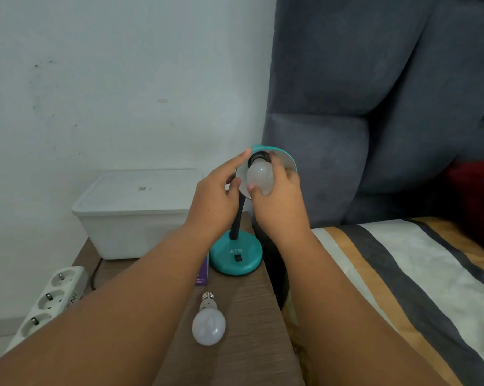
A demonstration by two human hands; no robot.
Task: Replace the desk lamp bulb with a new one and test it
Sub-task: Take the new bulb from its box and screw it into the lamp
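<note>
Seemingly midway: the right hand (277,201) is clamped around the bulb (259,176) seated in the lamp (236,253) socket, while the left hand (217,199), fingers apart, steadies the shade (287,160). A second bulb (208,325) lies loose on the table (252,316). Whether the held one is old or new cannot be told; testing remains.

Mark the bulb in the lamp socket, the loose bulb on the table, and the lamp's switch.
bulb in the socket (259,175), head view, frosted globe.
loose bulb (208,325), head view, middle of its globe.
lamp switch (238,257), head view, black rocker on the teal base.
</note>
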